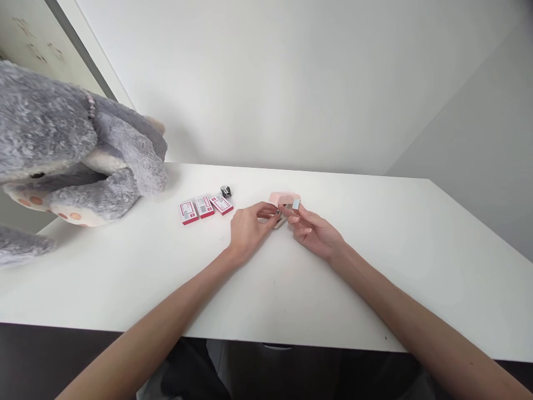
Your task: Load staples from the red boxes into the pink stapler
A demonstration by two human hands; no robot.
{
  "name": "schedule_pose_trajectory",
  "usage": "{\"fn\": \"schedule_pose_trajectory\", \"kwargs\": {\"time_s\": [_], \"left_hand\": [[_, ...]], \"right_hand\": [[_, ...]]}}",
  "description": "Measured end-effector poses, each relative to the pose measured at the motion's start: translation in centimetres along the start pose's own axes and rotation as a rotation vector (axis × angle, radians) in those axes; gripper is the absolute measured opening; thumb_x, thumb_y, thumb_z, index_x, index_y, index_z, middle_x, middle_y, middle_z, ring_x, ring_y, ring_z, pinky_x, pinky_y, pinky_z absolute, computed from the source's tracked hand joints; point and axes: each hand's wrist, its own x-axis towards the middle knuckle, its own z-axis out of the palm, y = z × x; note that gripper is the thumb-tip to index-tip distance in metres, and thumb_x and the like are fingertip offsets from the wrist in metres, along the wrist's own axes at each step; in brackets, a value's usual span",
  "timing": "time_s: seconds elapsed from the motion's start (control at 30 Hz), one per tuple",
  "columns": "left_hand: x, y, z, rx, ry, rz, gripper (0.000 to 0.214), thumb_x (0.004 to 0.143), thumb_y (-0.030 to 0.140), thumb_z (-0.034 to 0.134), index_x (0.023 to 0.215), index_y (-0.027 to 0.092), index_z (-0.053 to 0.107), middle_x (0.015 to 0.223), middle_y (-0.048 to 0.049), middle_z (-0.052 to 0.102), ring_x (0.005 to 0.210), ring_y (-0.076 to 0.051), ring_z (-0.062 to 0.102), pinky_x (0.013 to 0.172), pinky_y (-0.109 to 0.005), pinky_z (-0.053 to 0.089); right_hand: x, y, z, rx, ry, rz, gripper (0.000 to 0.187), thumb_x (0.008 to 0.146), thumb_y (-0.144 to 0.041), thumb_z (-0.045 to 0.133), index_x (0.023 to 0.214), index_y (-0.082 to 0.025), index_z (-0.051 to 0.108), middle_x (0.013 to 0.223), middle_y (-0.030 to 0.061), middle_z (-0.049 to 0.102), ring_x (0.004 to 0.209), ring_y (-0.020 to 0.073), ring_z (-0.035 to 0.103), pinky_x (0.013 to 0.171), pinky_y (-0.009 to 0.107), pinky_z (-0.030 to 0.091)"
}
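Observation:
A pink stapler [285, 197] rests on the white desk, opened up so that its pale base [280, 223] shows below the raised top. My left hand [251, 226] comes at it from the left, with thumb and fingers closed on its middle. On the right side, my right hand [315, 232] pinches a small silver strip of staples [296, 204] between thumb and fingers. Its index fingertip reaches toward the stapler's inside. The fingers hide part of the stapler, so its inner channel is hard to make out.
Three small red-and-white boxes [204, 206] lie left of my hands. Behind them is a small black object [225, 191], perhaps a staple remover. A big grey plush toy [120, 150] occupies the desk's left end. A white wall [266, 83] rises behind the desk [266, 300].

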Motion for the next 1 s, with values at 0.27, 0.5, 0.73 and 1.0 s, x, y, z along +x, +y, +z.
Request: {"fn": "schedule_pose_trajectory", "kwargs": {"time_s": [0.27, 0.5, 0.73, 1.0], "left_hand": [[-0.16, -0.31, -0.06, 0.248, -0.023, 0.186, 0.013, 0.098, 0.036, 0.067, 0.098, 0.032, 0.08, 0.105, 0.0066, 0.081, 0.086, -0.017, 0.075, 0.066, -0.03, 0.048], [-0.05, -0.84, 0.07, 0.384, -0.019, 0.254, 0.015, 0.1, 0.034, 0.065, 0.098, 0.03, 0.079, 0.101, 0.0043, 0.081, 0.088, -0.018, 0.072, 0.065, -0.031, 0.044], [-0.18, -0.66, 0.23, 0.459, -0.027, 0.31, 0.018, 0.101, 0.033, 0.062, 0.096, 0.03, 0.079, 0.094, 0.0027, 0.081, 0.086, -0.019, 0.07, 0.061, -0.032, 0.039], [-0.21, -0.72, 0.39, 0.448, -0.045, 0.332, 0.023, 0.104, 0.038, 0.058, 0.096, 0.029, 0.078, 0.094, 0.0008, 0.08, 0.086, -0.019, 0.07, 0.061, -0.031, 0.039]], "right_hand": [[-0.1, -0.14, 0.2, -0.042, -0.024, 0.002, 0.013, 0.095, -0.034, 0.076, 0.102, -0.023, 0.076, 0.123, 0.0038, 0.071, 0.081, 0.0049, 0.063, 0.05, 0.007, 0.05], [0.04, -0.02, 0.14, -0.066, -0.009, -0.004, 0.014, 0.093, -0.035, 0.079, 0.096, -0.021, 0.078, 0.118, 0.0048, 0.071, 0.078, 0.005, 0.059, 0.048, 0.006, 0.048], [-0.24, -0.5, 0.46, -0.183, -0.003, -0.074, 0.018, 0.094, -0.039, 0.075, 0.102, -0.023, 0.079, 0.122, 0.004, 0.067, 0.08, 0.0069, 0.058, 0.046, 0.009, 0.047], [-0.42, -0.8, 0.66, -0.165, -0.044, -0.089, 0.023, 0.095, -0.039, 0.072, 0.113, -0.026, 0.077, 0.128, 0.0044, 0.065, 0.083, 0.008, 0.057, 0.046, 0.007, 0.048]]}}
